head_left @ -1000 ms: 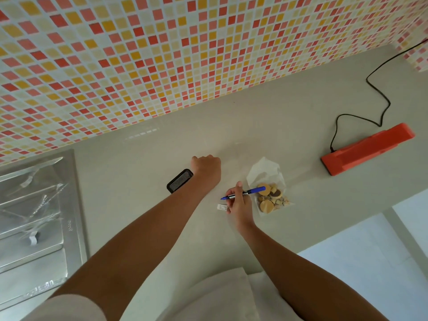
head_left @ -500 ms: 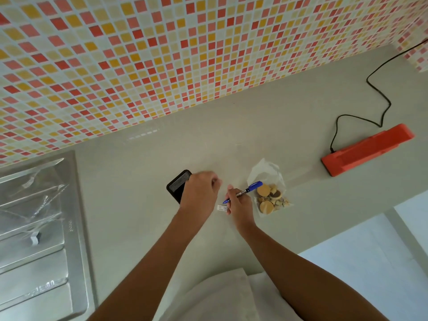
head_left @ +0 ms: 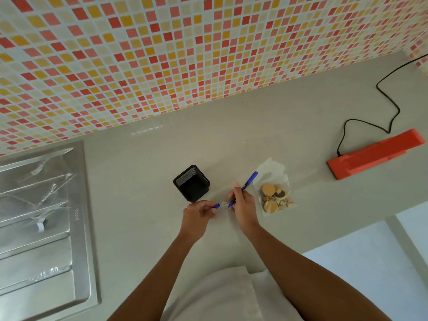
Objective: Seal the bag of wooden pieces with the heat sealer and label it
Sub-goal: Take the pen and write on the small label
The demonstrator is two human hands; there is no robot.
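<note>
The left hand (head_left: 199,213) has come away from the black holder (head_left: 191,183) and now pinches a blue cap (head_left: 216,205). The right hand (head_left: 243,202) grips the pen (head_left: 249,181), its tip at the label (head_left: 224,204). The bag (head_left: 275,193) lies just beside it on the surface (head_left: 254,140). Labelling looks ready to begin.

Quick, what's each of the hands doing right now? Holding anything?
Left hand: fingers curled round the blue pen cap.
Right hand: gripping the blue pen, tip at the small white label.
</note>
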